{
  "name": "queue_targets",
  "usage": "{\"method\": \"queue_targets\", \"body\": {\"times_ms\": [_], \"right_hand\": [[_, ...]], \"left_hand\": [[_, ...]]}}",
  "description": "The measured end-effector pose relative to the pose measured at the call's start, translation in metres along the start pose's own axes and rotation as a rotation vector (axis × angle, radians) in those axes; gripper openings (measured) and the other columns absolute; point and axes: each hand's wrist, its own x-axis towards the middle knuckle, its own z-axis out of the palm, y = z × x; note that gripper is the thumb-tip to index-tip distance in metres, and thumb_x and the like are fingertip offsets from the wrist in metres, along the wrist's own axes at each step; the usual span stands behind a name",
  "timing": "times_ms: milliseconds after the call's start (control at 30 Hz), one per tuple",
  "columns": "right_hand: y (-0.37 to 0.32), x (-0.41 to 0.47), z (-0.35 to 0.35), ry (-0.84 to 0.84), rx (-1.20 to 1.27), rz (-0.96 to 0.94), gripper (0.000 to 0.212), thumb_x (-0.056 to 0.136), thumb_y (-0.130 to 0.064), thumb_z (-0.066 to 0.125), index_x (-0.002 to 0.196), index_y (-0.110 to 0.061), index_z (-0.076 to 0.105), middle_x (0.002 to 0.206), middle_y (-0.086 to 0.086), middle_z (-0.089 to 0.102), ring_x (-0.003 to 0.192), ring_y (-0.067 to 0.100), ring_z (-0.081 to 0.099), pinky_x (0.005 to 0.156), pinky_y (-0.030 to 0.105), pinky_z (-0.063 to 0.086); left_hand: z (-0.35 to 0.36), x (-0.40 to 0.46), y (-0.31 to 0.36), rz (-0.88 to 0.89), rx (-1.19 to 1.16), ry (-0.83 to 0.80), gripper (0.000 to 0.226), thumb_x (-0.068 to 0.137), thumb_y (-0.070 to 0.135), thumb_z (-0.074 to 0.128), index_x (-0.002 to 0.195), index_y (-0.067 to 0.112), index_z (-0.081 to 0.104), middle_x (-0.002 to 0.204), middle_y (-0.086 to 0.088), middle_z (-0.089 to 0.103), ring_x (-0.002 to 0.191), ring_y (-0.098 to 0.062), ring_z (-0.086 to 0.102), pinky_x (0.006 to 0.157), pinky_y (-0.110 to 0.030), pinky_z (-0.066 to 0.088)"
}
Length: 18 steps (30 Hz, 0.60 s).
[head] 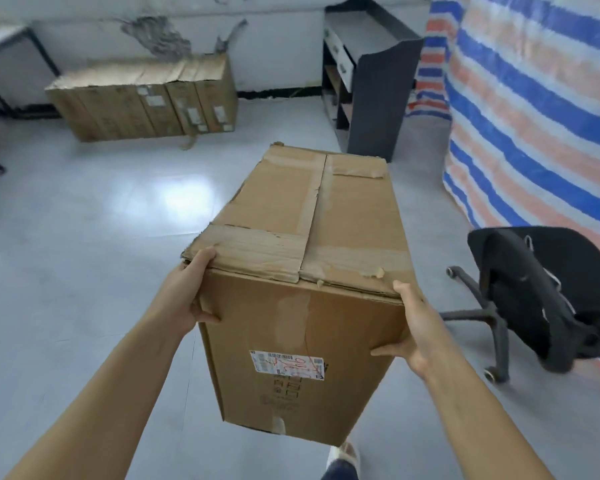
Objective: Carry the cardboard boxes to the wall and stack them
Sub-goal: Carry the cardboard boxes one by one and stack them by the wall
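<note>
While the left hand point(187, 292) grips one near corner, the right hand point(413, 327) clasps the cardboard box point(309, 271) opposite.

Storeroom-like office: peeling wall point(160, 36), office chair point(548, 299), striped tarp point(534, 116).

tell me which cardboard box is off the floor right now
The big taped box in the middle, held up between the left hand and right hand. The other boxes sit in a row on the floor against the far wall.
</note>
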Motion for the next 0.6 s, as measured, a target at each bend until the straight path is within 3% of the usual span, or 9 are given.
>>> {"method": "queue_targets", "body": {"times_ms": [167,400,600], "right_hand": [[-0.065,0.051,0.025,-0.109,-0.14,-0.052,0.016,0.092,-0.041,0.054,0.103,-0.031,0.057,0.132,0.003,0.049,0.123,0.028,0.044,0.067,0.063,0.055],[-0.139,0.113,0.094,-0.21,-0.267,-0.123,0.007,0.093,-0.04,0.052,0.093,-0.034,0.055,0.128,0.001,0.048,0.118,0.027,0.044,0.071,0.062,0.054],[-0.182,0.182,0.177,-0.246,-0.283,-0.139,0.019,0.094,-0.042,0.049,0.11,-0.032,0.051,0.129,0.0,0.046,0.119,0.029,0.043,0.07,0.061,0.055]], "left_hand": [[0.019,0.027,0.026,-0.011,-0.123,0.06,0.036,0.09,0.041,0.058,0.119,0.022,0.052,0.108,0.004,0.057,0.091,-0.017,0.055,0.072,-0.061,0.053],[0.025,0.074,0.064,0.006,-0.31,0.18,0.034,0.092,0.039,0.056,0.121,0.023,0.05,0.103,0.007,0.054,0.102,-0.024,0.05,0.072,-0.062,0.051],[0.021,0.17,0.12,0.04,-0.329,0.201,0.031,0.093,0.038,0.055,0.119,0.022,0.05,0.104,0.006,0.054,0.104,-0.024,0.048,0.077,-0.065,0.049]]}}
